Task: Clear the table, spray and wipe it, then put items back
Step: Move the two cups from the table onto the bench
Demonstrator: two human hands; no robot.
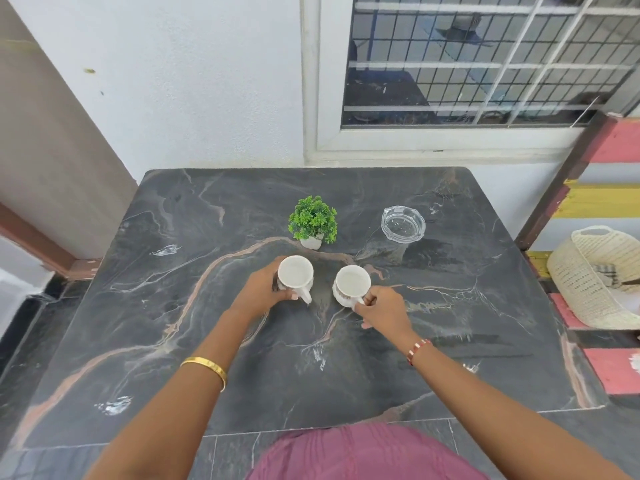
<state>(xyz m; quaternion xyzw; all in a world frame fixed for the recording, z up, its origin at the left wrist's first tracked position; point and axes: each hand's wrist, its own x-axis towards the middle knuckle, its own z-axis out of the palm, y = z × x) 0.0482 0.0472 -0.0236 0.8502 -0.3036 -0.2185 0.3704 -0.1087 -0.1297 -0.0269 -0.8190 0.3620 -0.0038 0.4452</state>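
Your left hand (263,289) wraps one cup (295,276) and your right hand (381,308) pinches the other cup's (351,285) handle at frame centre on the worktop (173,306), so clearing seems underway; lift both away next.

Plant (313,221) sits mid-table (173,323), and everything hangs off it. Just before it, two cups side by side: left cup (295,276) a touch left of the plant, right cup (351,285) a touch right, a gap between them. Left hand (261,289) wraps the left cup from its left side; right hand (384,308) is at the right cup's near-right edge. Ashtray (402,224) stands right of the plant, well apart. Basket (599,277) lies far right, off the table.
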